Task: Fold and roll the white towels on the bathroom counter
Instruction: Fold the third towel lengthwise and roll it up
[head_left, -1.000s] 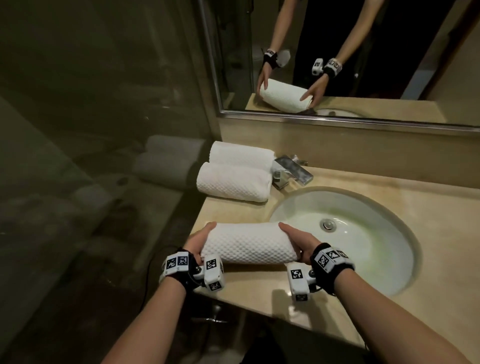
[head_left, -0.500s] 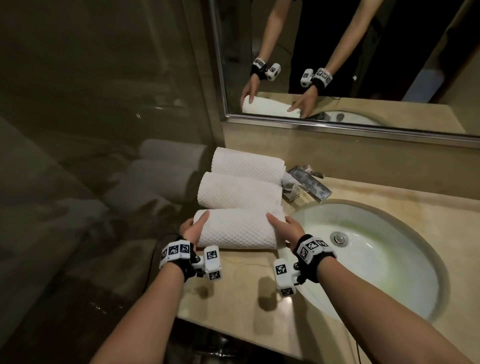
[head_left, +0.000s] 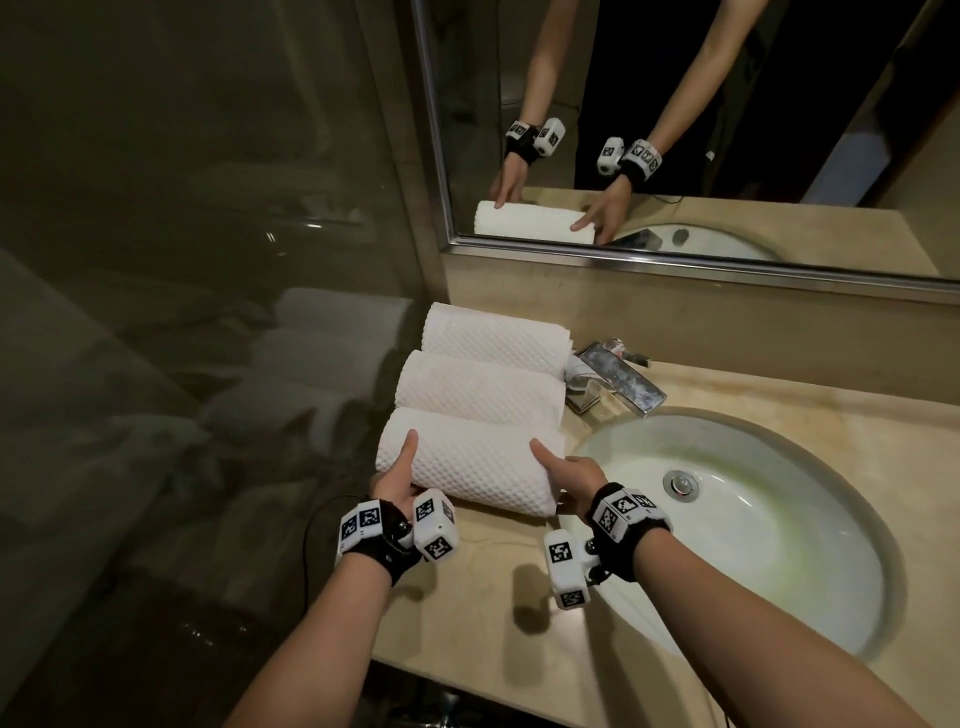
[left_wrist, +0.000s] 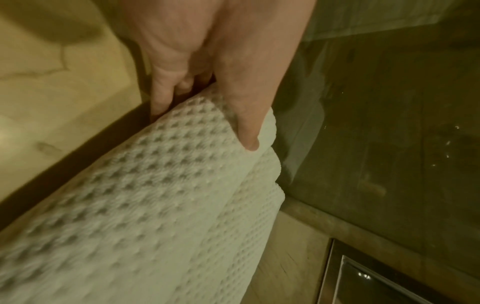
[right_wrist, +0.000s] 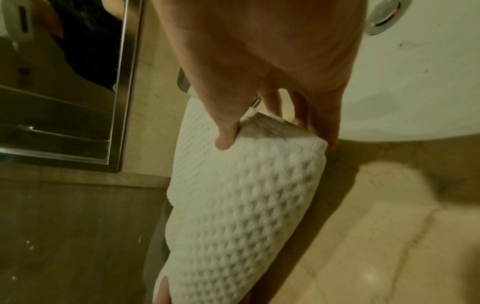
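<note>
A rolled white waffle towel (head_left: 472, 465) (left_wrist: 161, 205) (right_wrist: 241, 216) lies on the beige counter (head_left: 498, 603), pressed against two other rolled white towels, the middle one (head_left: 480, 387) and the far one (head_left: 496, 335). My left hand (head_left: 397, 475) (left_wrist: 207, 107) grips its left end, thumb on top and fingers at the end face. My right hand (head_left: 563, 475) (right_wrist: 272, 125) grips its right end the same way, thumb on top, fingers against the folded end.
A chrome faucet (head_left: 615, 379) stands right of the towel rolls, above the oval white sink (head_left: 753, 519) with its drain plug (head_left: 681, 484). A framed mirror (head_left: 675, 130) covers the back wall. A glass panel (head_left: 182, 312) bounds the counter's left edge.
Both hands carried the rolled towel away from the front of the counter and set it against the two rolls at the back left. The head view moved closer.
</note>
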